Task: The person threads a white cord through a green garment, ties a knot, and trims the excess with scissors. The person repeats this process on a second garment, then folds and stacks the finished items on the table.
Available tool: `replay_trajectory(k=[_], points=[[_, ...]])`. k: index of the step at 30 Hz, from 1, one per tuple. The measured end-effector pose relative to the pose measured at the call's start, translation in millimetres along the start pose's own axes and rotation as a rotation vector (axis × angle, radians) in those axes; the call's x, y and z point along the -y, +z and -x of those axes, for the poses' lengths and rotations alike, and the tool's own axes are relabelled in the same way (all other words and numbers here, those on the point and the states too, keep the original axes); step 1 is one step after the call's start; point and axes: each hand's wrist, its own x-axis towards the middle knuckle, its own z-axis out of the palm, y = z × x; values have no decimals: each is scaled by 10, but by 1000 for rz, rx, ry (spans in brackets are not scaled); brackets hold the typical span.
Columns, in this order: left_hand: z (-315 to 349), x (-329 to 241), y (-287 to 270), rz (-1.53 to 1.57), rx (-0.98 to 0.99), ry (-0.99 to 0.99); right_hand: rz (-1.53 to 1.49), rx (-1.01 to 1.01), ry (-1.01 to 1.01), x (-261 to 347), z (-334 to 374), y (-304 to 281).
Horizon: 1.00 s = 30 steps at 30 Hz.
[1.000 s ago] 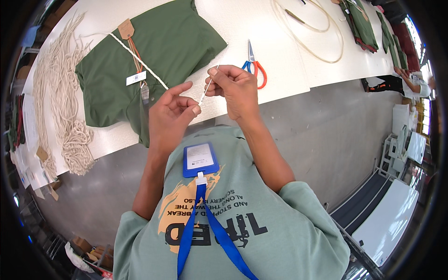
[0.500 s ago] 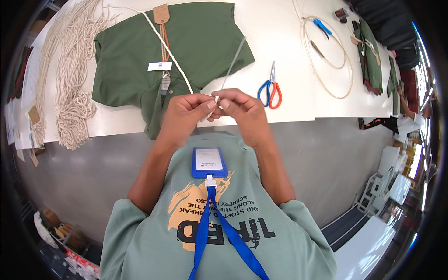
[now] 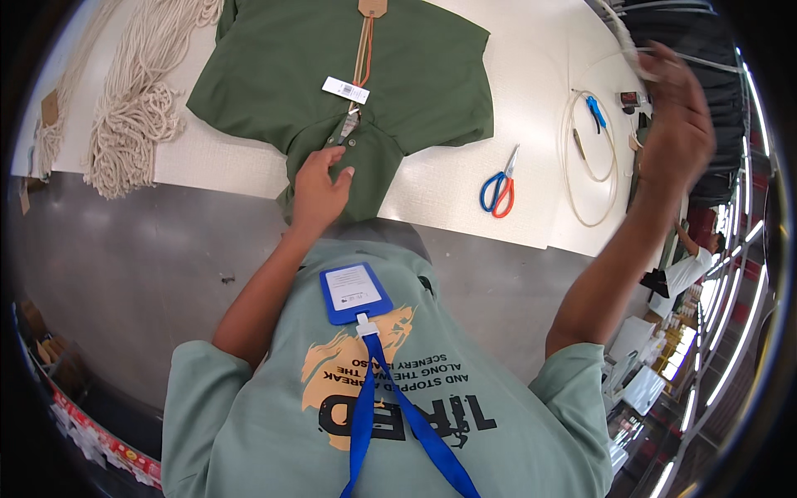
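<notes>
A dark green garment [image 3: 274, 75] lies across the table, with a brown hang tag [image 3: 373, 7], an orange cord and a white label [image 3: 345, 90] along its middle. My left hand [image 3: 320, 191] rests on its near end, by the opening with metal snaps. The thumb stands apart from the index finger, and nothing shows in the hand. Far to the right, my right hand [image 3: 681, 124] is raised above the table, slightly blurred. Its fingers are closed round a white cord [image 3: 624, 37], which runs up out of view; a thin pale line trails beside it.
Scissors [image 3: 500, 187] with blue and red handles lie right of the garment. A coiled pale line [image 3: 569, 166] with a blue-handled tool [image 3: 596, 112] is further right. Bundled cream cords [image 3: 137, 124] hang over the left edge. Another person [image 3: 689, 270] stands at the far right.
My hands have parted from their joint pinch on the white cord. The right has swung up and far right with the cord; the left has dropped onto the garment. The view has shifted.
</notes>
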Motion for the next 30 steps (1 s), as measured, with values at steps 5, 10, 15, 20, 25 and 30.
replay_trajectory(k=[5,10,15,20,25,30], points=[[-88,150,309,-302,-110,-108,28,459,-9,-513,1013,1514],[-236,66,379,24,-107,-311,283,766,51,-953,1568,1739],[-286,118,630,129,-172,-380,456,905,-237,-1322,1437,1755],[-230,103,524,452,-202,-504,473,979,-421,-1400,1226,1872],[-203,-18,438,467,-183,-555,421,970,-488,-1439,1140,1833],[-202,-60,465,456,-158,-541,395,989,-504,-1510,1082,1838]])
